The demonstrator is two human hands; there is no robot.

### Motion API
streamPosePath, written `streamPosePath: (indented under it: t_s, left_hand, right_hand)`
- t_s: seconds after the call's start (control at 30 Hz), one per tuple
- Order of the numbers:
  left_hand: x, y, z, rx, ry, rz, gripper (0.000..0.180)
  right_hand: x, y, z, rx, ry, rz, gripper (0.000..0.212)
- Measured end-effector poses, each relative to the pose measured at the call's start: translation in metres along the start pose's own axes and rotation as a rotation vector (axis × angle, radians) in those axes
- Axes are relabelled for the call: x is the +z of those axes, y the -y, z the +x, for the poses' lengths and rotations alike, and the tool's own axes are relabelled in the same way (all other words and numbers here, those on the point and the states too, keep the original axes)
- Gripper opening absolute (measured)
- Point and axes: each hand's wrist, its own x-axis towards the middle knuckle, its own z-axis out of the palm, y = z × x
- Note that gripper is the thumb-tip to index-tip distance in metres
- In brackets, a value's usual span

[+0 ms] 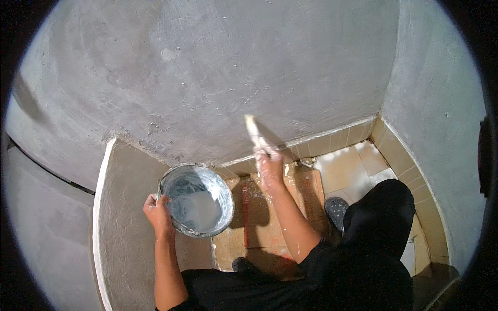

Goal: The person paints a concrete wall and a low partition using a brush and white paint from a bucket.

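My left hand (158, 211) grips the left rim of a dark round bucket (188, 179), its fingers closed over the edge. The bucket tips toward me, its inner sides streaked white, with thin whitish paint (202, 211) at the bottom. Raised in front of the grey wall (207, 67), my right hand (270, 163) is closed around a paint-covered brush (252, 127). The brush points up and a little left, slightly blurred; I cannot tell whether its tip touches the wall. White splashes mark my right hand and forearm.
A low partition (129, 181) with a white edge stands at the left. Flattened cardboard (282, 194) covers part of the tiled floor (340, 173), spattered white. Tan skirting tiles (358, 135) run along the wall into the right corner. My speckled grey shoe (336, 211) is on the floor.
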Motion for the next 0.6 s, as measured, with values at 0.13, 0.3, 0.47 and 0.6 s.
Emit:
streamPosePath:
  t_s: [0.13, 0.3, 0.47, 0.6]
  left_hand:
    - [0.001, 0.001, -0.002, 0.006, 0.017, -0.029, 0.011]
    - [0.007, -0.008, 0.001, 0.016, 0.025, -0.037, 0.013]
    - [0.001, -0.002, 0.001, 0.051, 0.013, -0.046, 0.012]
    - [-0.007, 0.001, -0.001, 0.022, 0.006, 0.002, 0.011]
  right_hand:
    - [-0.006, -0.007, 0.011, 0.012, 0.024, 0.188, 0.038]
    - [-0.111, -0.066, 0.08, -0.11, -0.519, 0.074, 0.032]
    - [-0.112, -0.038, 0.088, -0.027, -0.716, 0.229, 0.026]
    - [-0.005, 0.025, 0.035, -0.089, -0.352, 0.234, 0.035]
